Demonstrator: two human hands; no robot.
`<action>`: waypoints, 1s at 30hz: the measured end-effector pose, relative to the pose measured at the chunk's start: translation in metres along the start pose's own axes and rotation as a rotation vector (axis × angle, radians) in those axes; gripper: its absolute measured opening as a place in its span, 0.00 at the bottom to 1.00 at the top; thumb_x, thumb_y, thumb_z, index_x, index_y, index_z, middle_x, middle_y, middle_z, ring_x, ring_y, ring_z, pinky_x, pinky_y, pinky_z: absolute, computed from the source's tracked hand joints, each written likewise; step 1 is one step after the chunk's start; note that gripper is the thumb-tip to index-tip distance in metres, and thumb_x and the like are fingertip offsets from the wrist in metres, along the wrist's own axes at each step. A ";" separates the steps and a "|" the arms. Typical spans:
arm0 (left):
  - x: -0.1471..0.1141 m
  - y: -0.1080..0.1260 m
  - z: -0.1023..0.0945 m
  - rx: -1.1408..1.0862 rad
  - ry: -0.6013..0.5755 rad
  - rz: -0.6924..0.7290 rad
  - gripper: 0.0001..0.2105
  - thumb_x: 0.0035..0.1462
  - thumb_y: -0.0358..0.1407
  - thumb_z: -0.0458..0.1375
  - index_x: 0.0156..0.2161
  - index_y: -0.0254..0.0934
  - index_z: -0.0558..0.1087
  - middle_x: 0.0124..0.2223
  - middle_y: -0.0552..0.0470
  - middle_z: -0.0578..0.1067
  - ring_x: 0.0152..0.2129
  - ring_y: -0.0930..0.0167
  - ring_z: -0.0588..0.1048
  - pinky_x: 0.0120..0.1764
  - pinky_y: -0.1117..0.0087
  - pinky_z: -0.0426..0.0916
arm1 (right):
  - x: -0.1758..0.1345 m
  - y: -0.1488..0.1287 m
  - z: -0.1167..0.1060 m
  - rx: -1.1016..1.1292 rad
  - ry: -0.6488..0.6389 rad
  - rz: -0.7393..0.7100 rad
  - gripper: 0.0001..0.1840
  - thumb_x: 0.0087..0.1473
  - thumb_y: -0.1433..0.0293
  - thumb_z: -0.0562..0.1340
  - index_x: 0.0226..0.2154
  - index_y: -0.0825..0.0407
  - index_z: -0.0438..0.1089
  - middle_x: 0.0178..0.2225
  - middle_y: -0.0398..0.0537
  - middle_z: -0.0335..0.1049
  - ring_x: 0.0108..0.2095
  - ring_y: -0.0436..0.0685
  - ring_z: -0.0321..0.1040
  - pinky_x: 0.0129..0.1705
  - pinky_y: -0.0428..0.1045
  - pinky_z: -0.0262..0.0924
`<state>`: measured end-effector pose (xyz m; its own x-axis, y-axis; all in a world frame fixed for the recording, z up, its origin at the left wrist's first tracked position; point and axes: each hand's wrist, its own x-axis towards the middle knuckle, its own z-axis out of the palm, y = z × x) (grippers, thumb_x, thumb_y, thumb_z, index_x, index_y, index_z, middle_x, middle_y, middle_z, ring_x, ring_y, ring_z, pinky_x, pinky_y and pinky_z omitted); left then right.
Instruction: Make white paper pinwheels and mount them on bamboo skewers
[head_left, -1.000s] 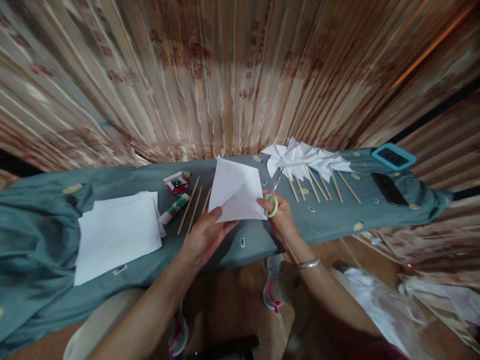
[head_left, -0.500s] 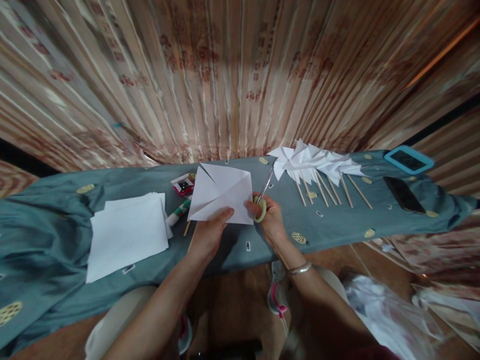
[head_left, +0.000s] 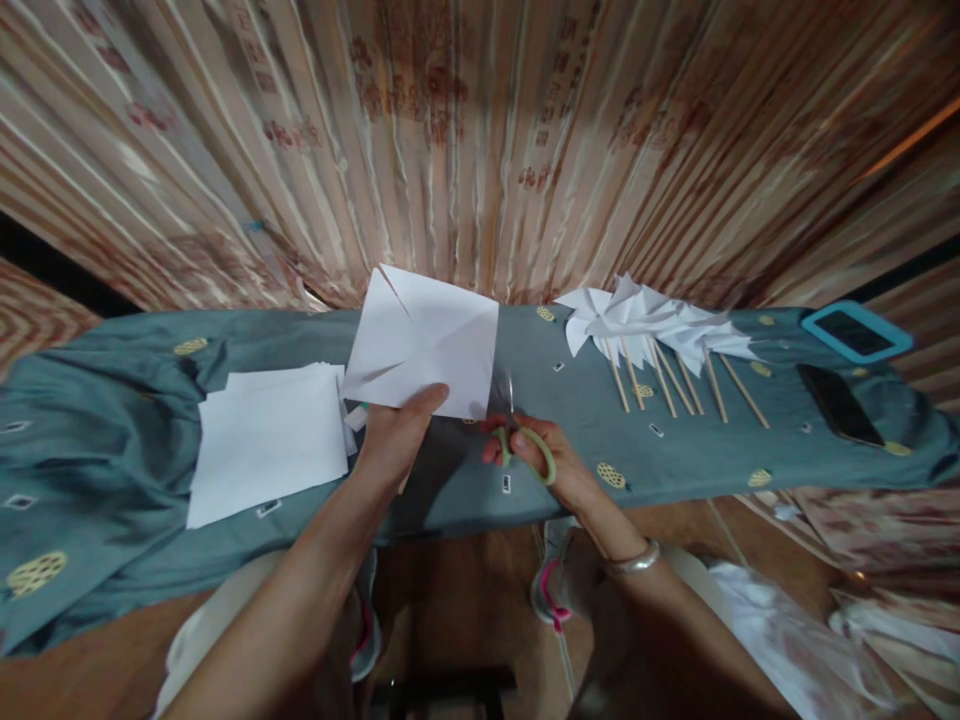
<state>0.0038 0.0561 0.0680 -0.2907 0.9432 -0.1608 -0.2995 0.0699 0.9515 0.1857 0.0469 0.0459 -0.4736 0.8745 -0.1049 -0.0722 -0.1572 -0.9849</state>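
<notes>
A white square sheet of paper is pinched at its lower edge by my left hand, thumb on top. Slits run inward from its upper-left and lower-left corners. My right hand holds a pair of scissors with pale green handles, fingers through the loops. Their blades point up beside the paper's lower-right corner and look slightly blurred; I cannot tell whether they touch it. Under the paper, a glue tube is mostly covered.
A stack of white paper lies left on the green cloth. Paper pinwheels on wooden sticks lie to the right. Beyond them are a black phone and a blue-framed device. A patterned curtain hangs behind.
My left hand has raised the paper and shifted it leftward, so it now covers the small red box. The scissors have come away from the paper's right edge and sit lower.
</notes>
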 end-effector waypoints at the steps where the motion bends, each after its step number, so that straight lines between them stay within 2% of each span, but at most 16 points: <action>1: 0.001 0.002 -0.001 0.008 0.036 0.037 0.20 0.39 0.34 0.67 0.43 0.39 0.73 0.40 0.50 0.79 0.45 0.61 0.74 0.51 0.62 0.67 | -0.003 0.000 -0.001 -0.026 -0.060 0.015 0.30 0.46 0.45 0.64 0.40 0.54 0.72 0.26 0.46 0.73 0.28 0.51 0.64 0.34 0.48 0.58; 3: 0.004 0.004 -0.002 0.006 0.070 0.080 0.23 0.38 0.34 0.67 0.45 0.38 0.73 0.38 0.49 0.80 0.41 0.61 0.75 0.48 0.61 0.69 | -0.009 0.000 -0.003 -0.070 -0.150 0.052 0.32 0.47 0.45 0.63 0.42 0.55 0.72 0.29 0.48 0.73 0.28 0.52 0.64 0.34 0.48 0.58; 6: 0.005 0.005 -0.003 -0.037 0.036 0.069 0.25 0.37 0.34 0.68 0.45 0.36 0.73 0.37 0.49 0.80 0.40 0.61 0.76 0.46 0.62 0.70 | -0.016 0.002 -0.005 -0.094 -0.198 0.092 0.34 0.46 0.46 0.64 0.44 0.57 0.71 0.30 0.49 0.73 0.29 0.51 0.63 0.33 0.48 0.57; 14: 0.000 0.000 0.004 -0.076 -0.024 0.054 0.22 0.37 0.34 0.69 0.42 0.41 0.74 0.34 0.51 0.80 0.39 0.61 0.77 0.46 0.60 0.71 | -0.020 0.001 -0.006 -0.086 -0.220 0.111 0.32 0.47 0.46 0.64 0.43 0.56 0.71 0.28 0.46 0.71 0.29 0.51 0.62 0.33 0.48 0.57; 23: 0.000 -0.006 0.008 -0.043 -0.007 0.036 0.25 0.34 0.34 0.70 0.44 0.39 0.75 0.36 0.51 0.80 0.38 0.62 0.78 0.45 0.61 0.70 | -0.021 -0.001 -0.007 -0.093 -0.181 0.105 0.33 0.44 0.45 0.65 0.41 0.56 0.72 0.27 0.47 0.72 0.28 0.51 0.64 0.32 0.48 0.59; 30: -0.002 -0.003 0.009 -0.032 -0.005 0.026 0.20 0.34 0.34 0.70 0.38 0.36 0.76 0.34 0.48 0.80 0.37 0.60 0.77 0.44 0.60 0.71 | -0.021 0.001 -0.007 -0.050 -0.175 0.125 0.32 0.45 0.47 0.66 0.41 0.56 0.73 0.27 0.46 0.72 0.27 0.51 0.65 0.31 0.47 0.59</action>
<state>0.0136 0.0564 0.0675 -0.2943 0.9461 -0.1351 -0.3214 0.0352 0.9463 0.2018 0.0316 0.0466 -0.6213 0.7562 -0.2053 0.0378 -0.2328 -0.9718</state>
